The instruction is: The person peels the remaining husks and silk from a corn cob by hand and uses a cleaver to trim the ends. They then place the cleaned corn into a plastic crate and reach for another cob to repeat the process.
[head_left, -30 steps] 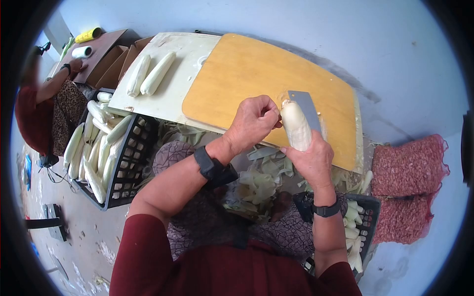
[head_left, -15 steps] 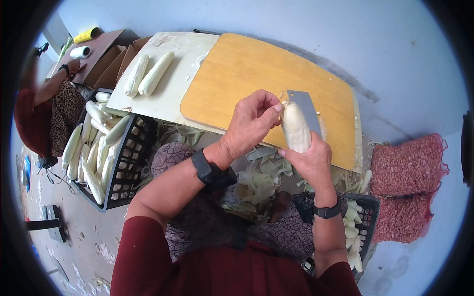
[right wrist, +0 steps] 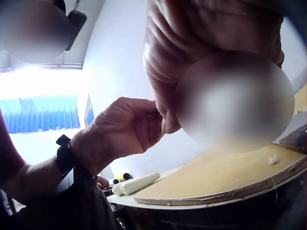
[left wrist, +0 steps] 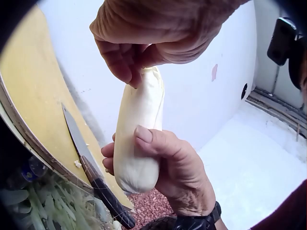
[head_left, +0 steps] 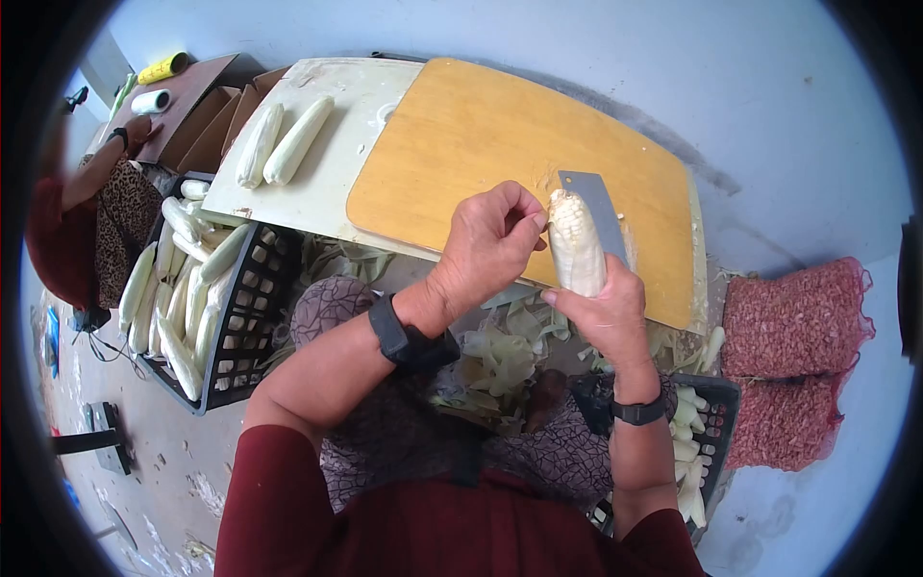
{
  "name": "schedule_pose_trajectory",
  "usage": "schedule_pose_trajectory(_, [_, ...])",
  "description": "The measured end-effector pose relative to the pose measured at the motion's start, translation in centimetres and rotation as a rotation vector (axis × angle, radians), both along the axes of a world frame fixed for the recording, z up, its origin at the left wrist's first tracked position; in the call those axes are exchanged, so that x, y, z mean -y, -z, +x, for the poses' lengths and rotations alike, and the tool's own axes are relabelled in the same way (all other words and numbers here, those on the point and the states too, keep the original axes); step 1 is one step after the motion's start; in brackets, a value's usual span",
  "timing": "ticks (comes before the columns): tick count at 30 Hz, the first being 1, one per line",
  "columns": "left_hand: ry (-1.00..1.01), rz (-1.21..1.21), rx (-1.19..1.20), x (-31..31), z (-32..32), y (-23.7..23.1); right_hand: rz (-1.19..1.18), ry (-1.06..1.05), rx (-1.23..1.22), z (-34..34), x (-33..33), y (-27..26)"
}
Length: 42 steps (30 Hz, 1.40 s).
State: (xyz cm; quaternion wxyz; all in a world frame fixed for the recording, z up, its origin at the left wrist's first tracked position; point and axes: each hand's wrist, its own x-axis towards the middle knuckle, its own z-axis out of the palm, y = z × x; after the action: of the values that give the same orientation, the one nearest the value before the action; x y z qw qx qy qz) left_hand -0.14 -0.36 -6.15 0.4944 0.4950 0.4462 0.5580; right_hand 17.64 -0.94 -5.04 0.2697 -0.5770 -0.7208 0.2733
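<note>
On the table (head_left: 327,202), two corn ears (head_left: 299,141) lie left of the board (head_left: 433,144), which bears the knife (head_left: 593,200).

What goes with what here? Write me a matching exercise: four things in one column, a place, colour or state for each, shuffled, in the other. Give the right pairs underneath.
Things
1. Knife
2. Ear of corn with kernels showing
3. Mesh sacking
4. Black crate at the person's left

Places, colours, states
A. Reddish pink
B. Gripped in the right hand
C. Filled with pale ears
D. Lying on the yellow board

Right pairs: 1-D, 2-B, 3-A, 4-C
</note>
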Motion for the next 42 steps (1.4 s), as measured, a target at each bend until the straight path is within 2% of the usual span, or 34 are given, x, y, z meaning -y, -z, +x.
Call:
schedule_pose_trajectory(7, [0.016,0.078,-0.101,0.6,-0.1,-0.7,-0.222,-0.078,-0.337,0.1,0.0,-0.4])
schedule_pose_trajectory(12, [0.069,0.104,-0.163,0.9,-0.4,-1.0,-0.327,-0.116,-0.415,0.3,-0.1,-1.0])
schedule_pose_trajectory(15, [0.097,0.066,-0.087,0.9,-0.4,-1.0,-0.373,-0.135,-0.471,0.2,-0.1,-1.3])
schedule_pose_trajectory(16, [0.102,0.057,0.013,0.8,-0.4,-1.0,-0.378,-0.144,-0.491,0.1,-0.1,-1.4])
schedule_pose_trajectory(17, [0.106,0.048,0.112,0.7,-0.4,-1.0,-0.379,-0.144,-0.491,0.1,-0.1,-1.5])
schedule_pose_trajectory(21, [0.114,-0.044,0.204,0.1,-1.2,-1.8,-0.364,-0.179,-0.436,0.3,-0.2,-1.6])
schedule_pose_trajectory(23, [0.067,-0.029,0.056,-0.2,-1.3,-1.8,-0.360,-0.188,-0.417,0.3,-0.2,-1.5])
schedule_pose_trajectory(26, [0.066,0.107,0.054,-0.6,-1.1,-0.8,-0.350,-0.187,-0.414,0.3,-0.2,-1.2])
schedule_pose_trajectory(39, [0.060,0.043,0.040,-0.3,-1.2,-1.2,-0.373,-0.188,-0.426,0.4,-0.2,-1.4])
schedule_pose_trajectory(42, [0.050,0.057,-0.059,-0.3,-1.3,-1.4,-0.327,-0.171,-0.396,0.5,-0.3,-1.0])
